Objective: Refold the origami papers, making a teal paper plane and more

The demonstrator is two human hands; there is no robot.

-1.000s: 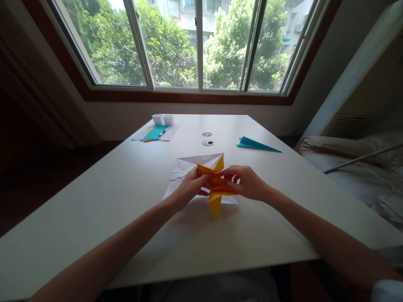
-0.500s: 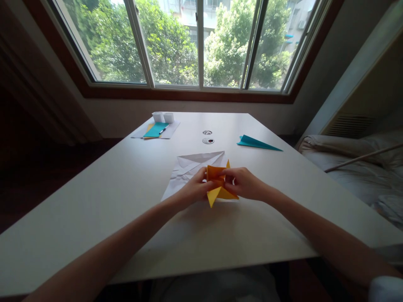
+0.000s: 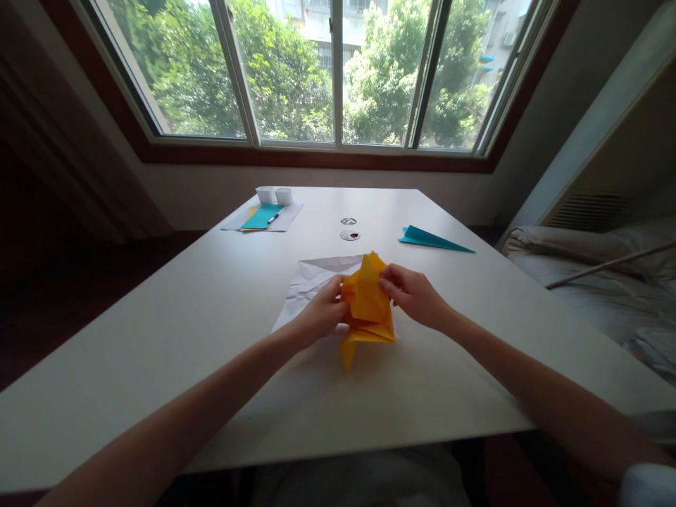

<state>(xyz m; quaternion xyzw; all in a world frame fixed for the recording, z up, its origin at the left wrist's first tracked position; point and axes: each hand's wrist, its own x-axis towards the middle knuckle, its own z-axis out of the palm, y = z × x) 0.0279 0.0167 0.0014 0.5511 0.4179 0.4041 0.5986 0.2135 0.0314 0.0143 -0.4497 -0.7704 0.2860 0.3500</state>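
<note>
A partly folded sheet of orange paper (image 3: 367, 303) is held up just above the middle of a white worktop (image 3: 158, 338), between the person's two hands. The left hand (image 3: 320, 317) grips the paper's left edge, its fingers (image 3: 334, 287) closed in a pinch on the sheet. The right hand (image 3: 415, 296) grips the upper right edge, its fingers (image 3: 388, 282) likewise pinched shut on the paper. The orange paper sits directly between the two sets of fingers and touches both. It is crumpled open rather than flat. Its long axis runs roughly away from the person, with one pointed tip hanging down towards the near edge of the worktop and the broader top edge raised towards the window (image 3: 332, 70).

Under and behind the orange paper lies a creased white sheet (image 3: 311, 282), flat on the worktop. Farther back on the right rests a teal paper plane (image 3: 430, 239), well apart from the hands. At the far left lie a teal sheet (image 3: 261, 217) and two small white cups (image 3: 274, 195).
</note>
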